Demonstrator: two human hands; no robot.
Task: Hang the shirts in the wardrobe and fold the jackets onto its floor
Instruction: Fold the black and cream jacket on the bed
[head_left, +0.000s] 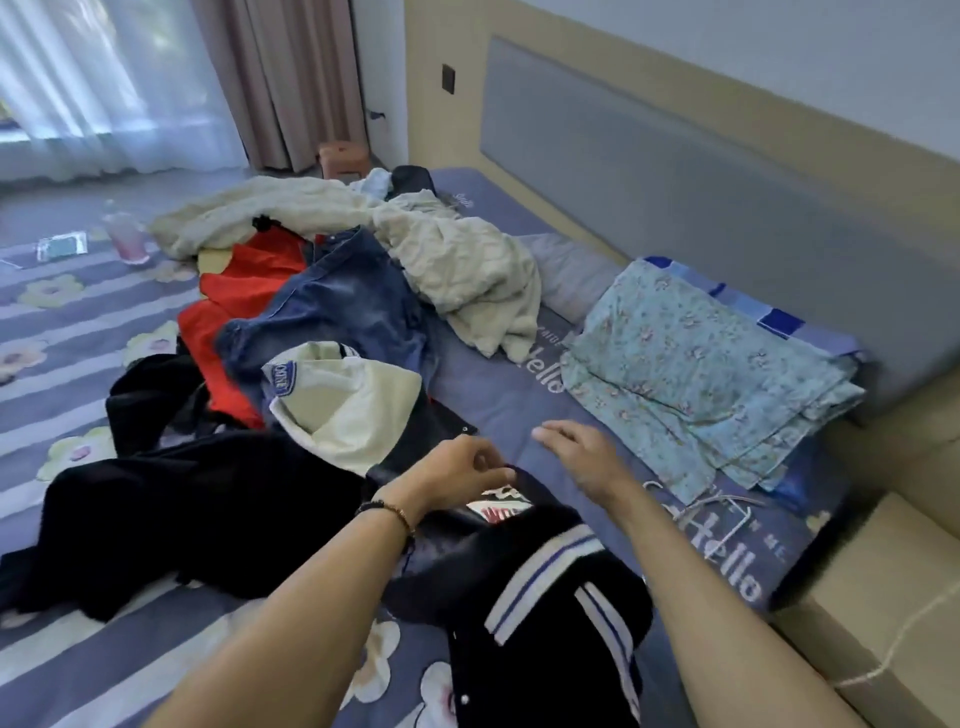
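ok so watching the head cam rn. Bed sheet (493, 405) has "hello" printed on it in white, readable twice, once mid-bed and once near the right edge, w/ smaller text beside it I can't make out. The cream-and-black jacket (348, 410) has a blue patch w/ white letters on its sleeve, too curled to read.

Left hand (457, 480) has fingers curled, pinching the edge of the black jacket (545, 587) right by a red/white graphic that's partly under the fabric, can't read it. That jacket lies on the bed in front of me, white and blue stripes on the cuff/hem, bottom cut off by the frame. Right hand (582, 452) hovers just beside, fingers loose and spread, holding nothing.

Pile behind: jeans (337, 301), something red (239, 291), a beige blanket (441, 249), more black clothes (171, 499) on the left. Can't tell what's shirt vs jacket in there tbh. Folded floral cloth (696, 374) sits by the headboard (675, 171), wire hanger (727, 512) near it, half blurred. Pink bottle (124, 234) far left is blurry, label unreadable. No wardrobe in view.
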